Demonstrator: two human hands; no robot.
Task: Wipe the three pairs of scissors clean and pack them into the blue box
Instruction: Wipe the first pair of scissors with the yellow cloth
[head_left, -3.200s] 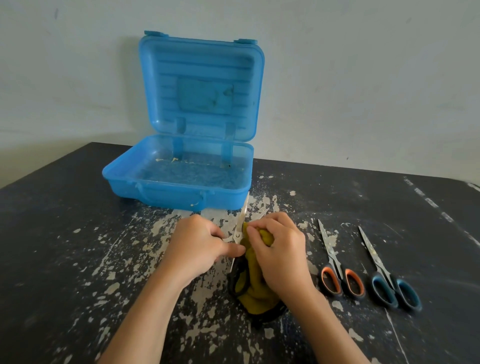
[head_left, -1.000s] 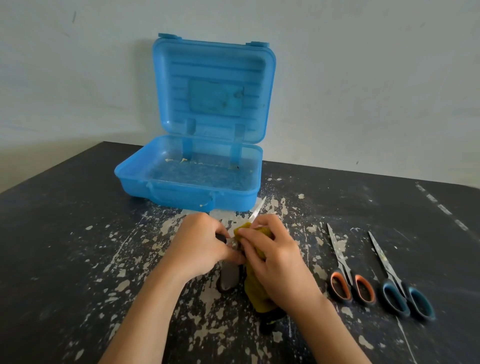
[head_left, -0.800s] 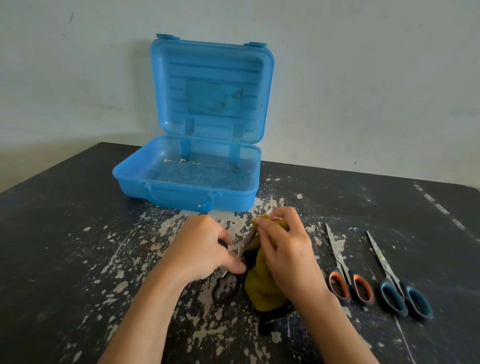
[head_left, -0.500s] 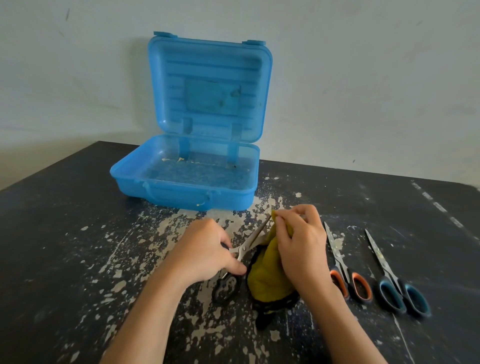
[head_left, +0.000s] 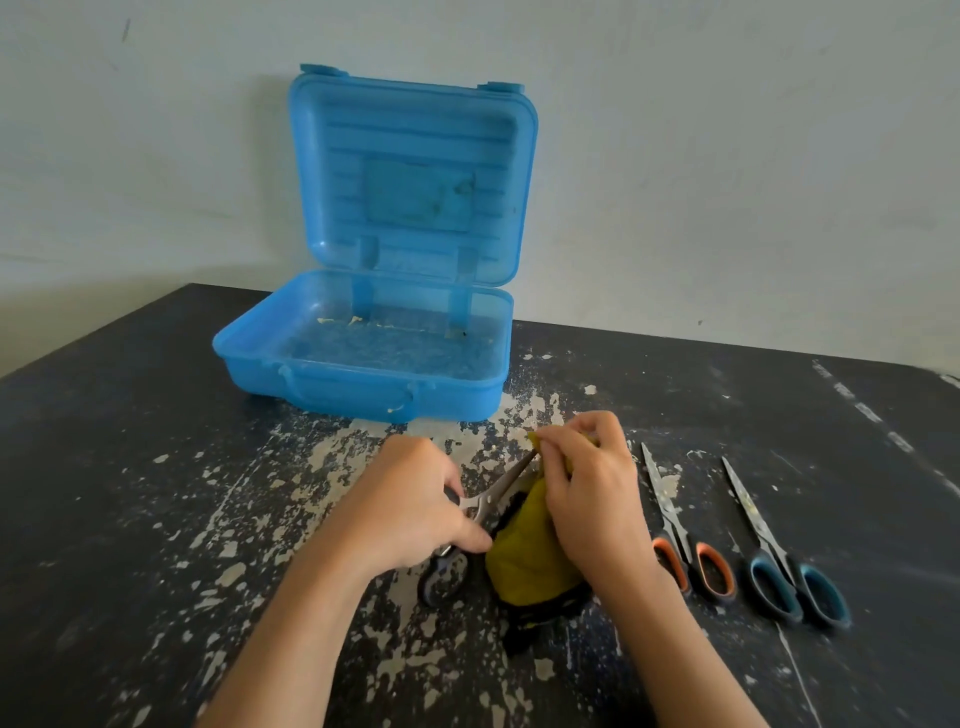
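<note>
— Grey-handled scissors (head_left: 493, 496): where are they, and is the box ready?

— Starting at the left, the blue box (head_left: 358, 387) stands open at 11 o'clock from the hands, lid up. It holds no scissors, only pale crumbs. The pair lies low over the table (head_left: 130, 493) between both hands, one handle loop toward 6 o'clock and the blades toward 1 o'clock.

— Who holds what?

— The left hand (head_left: 410, 512) curls round the pair near the pivot, thumb laid across. The yellow cloth (head_left: 524, 558) bunches just right of the blades, and the right hand (head_left: 592, 499) pinches a fold of it round the blade tips.

— How should the wipe go?

— I'd grip firmly with the left and draw the cloth from the pivot out past the tips, toward 1 o'clock, never back against the edge. Cloth should sit between fingertips and steel. Then turn the pair for its other face.

— And the rest?

— At 3 o'clock of the right hand lie the orange-handled scissors (head_left: 675, 519) and, farther right, the blue-handled scissors (head_left: 763, 530). Both are closed, tips toward 11 o'clock, blades speckled. By that, they look unwiped.
</note>
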